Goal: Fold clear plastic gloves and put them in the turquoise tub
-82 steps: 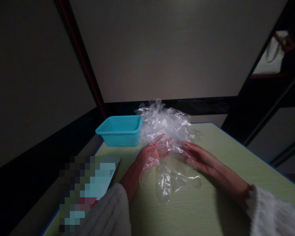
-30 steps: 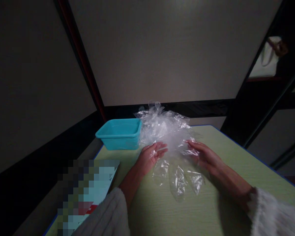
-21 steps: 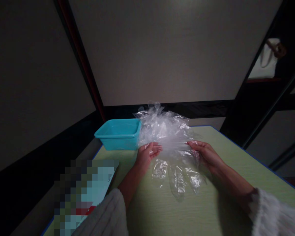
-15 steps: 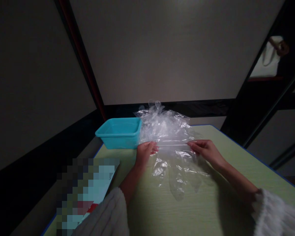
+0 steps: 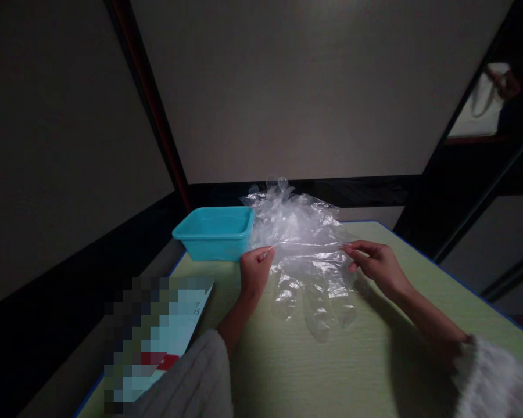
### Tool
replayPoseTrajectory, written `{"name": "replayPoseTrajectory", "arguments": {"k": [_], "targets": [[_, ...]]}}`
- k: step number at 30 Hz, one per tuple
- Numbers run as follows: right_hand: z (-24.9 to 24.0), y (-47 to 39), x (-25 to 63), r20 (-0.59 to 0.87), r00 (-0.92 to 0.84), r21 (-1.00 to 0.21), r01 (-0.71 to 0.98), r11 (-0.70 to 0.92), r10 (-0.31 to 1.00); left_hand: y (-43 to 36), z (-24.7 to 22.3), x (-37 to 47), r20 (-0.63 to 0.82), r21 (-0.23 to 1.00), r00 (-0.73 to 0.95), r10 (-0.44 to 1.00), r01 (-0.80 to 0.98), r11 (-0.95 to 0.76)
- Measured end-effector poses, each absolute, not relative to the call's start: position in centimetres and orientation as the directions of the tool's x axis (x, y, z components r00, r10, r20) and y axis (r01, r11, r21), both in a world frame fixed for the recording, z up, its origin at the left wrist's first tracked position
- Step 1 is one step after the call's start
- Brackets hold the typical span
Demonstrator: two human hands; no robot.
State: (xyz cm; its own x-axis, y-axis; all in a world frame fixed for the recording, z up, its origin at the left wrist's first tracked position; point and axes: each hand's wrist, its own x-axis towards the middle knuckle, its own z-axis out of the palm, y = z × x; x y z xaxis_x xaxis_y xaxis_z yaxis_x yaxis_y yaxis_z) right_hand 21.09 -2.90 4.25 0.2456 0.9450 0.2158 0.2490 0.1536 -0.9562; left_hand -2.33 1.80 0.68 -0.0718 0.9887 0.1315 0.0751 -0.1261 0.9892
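Note:
A clear disposable plastic glove [image 5: 318, 307] hangs between my two hands, its fingers pointing down toward me over the table. My left hand [image 5: 256, 270] pinches one corner of its cuff between thumb and fingers. At the opposite corner, my right hand [image 5: 372, 261] pinches the cuff the same way, so the edge is stretched nearly straight. Right behind lies a crumpled heap of similar clear gloves [image 5: 294, 212]. A turquoise plastic basin [image 5: 213, 249] stands just beyond my left hand, touching or very near the heap.
The pale green table [image 5: 296, 383] has a blue edge. A flat light-blue item [image 5: 187, 313], partly pixelated, lies at the left beside my sleeve. Panelled walls [image 5: 279, 98] rise behind the table. A white bag [image 5: 483, 104] sits on a shelf at the far right.
My right hand has shifted slightly right and up, and my left hand slightly up. The glove's cuff is pulled wider and its fingers hang more spread out.

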Motion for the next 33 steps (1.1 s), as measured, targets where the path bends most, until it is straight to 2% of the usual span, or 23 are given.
{"name": "replayPoseTrajectory", "arguments": {"k": [9, 16, 20, 24, 29, 33], "targets": [[4.4, -3.0, 20.3, 0.277, 0.201, -0.959, -0.009, 0.284, 0.94, 1.2, 1.0, -2.1, 0.122, 0.991, 0.017, 0.992, -0.052, -0.121], [5.4, -3.6, 20.0, 0.398, 0.173, -0.899, -0.118, 0.421, 0.901, 1.0, 1.8, -1.9, 0.237, 0.946, -0.031, 0.971, -0.22, -0.238], [5.9, -4.0, 20.7, 0.442, 0.156, -0.883, -0.096, 0.459, 0.883, 0.5, 2.5, -2.2, 0.287, 0.929, -0.047, 0.957, -0.231, -0.29], [5.8, -4.2, 21.6, 0.494, 0.089, -0.868, -0.011, 0.497, 0.865, 0.1, 3.0, -2.5, 0.339, 0.926, -0.033, 0.94, -0.164, -0.339], [5.5, -4.6, 22.8, 0.466, -0.069, -0.872, 0.136, 0.471, 0.882, 0.3, 3.5, -3.0, 0.405, 0.914, 0.047, 0.913, -0.009, -0.405], [4.7, -5.0, 23.8, 0.4, -0.282, -0.822, 0.311, 0.477, 0.872, -0.1, 3.3, -3.9, 0.439, 0.874, 0.148, 0.886, 0.158, -0.459]]}}
